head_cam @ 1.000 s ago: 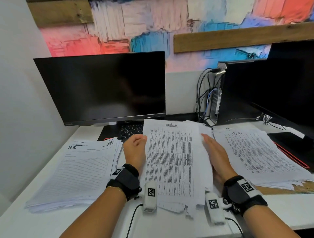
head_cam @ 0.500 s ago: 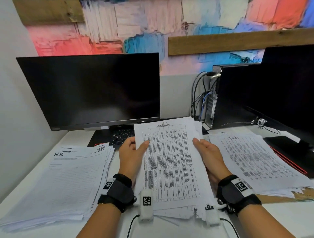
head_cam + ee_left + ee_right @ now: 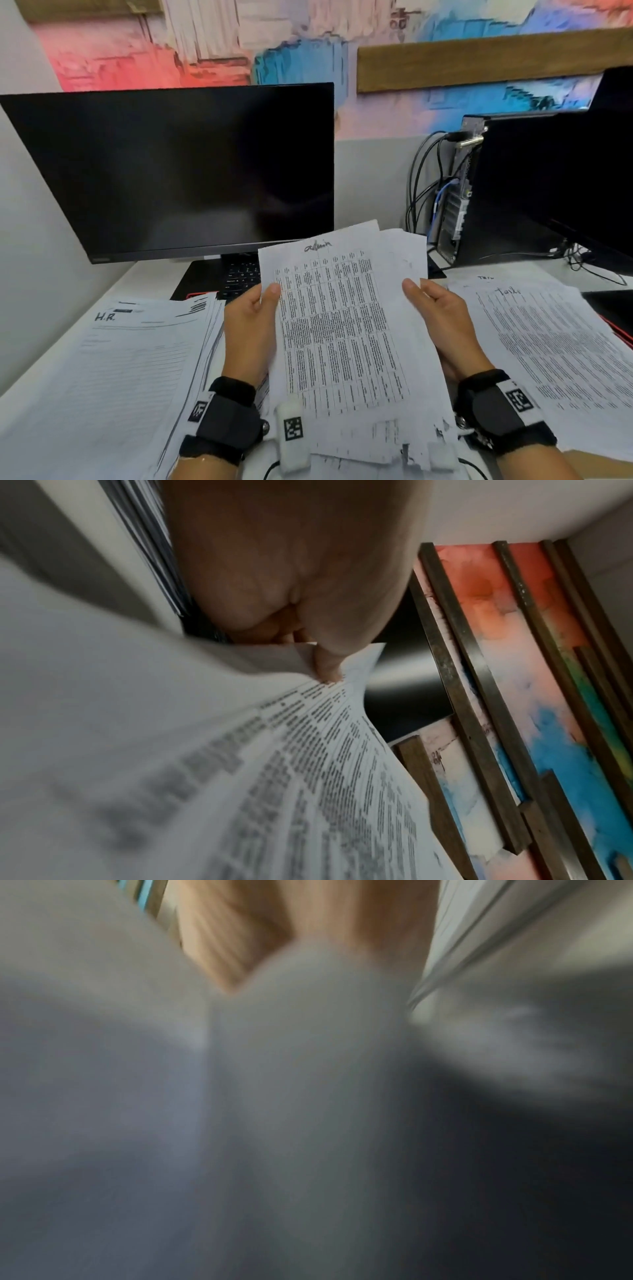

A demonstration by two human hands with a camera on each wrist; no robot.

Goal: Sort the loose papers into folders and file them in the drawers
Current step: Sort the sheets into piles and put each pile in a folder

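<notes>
Here, a loose bundle of white printed sheets headed "admin" (image 3: 346,329) is held up in front of the black computer monitor (image 3: 178,171), above the white desk (image 3: 144,274). It is gripped at both long edges: the left hand (image 3: 251,329) pinches its left edge with the thumb on top, and the right hand (image 3: 442,325) holds its right edge, thumb on the front. The other fingers are hidden behind the paper. The bundle is judged to be light but soft and slippery; its sheets are fanned out and the lower edge is ragged, so single sheets could slide out. A firm hold at mid-height of both edges is advised. Left of the monitor's base the white "H.R." paper pile (image 3: 113,359) is seen, to its right the white "Tasks" paper pile (image 3: 548,342).
</notes>
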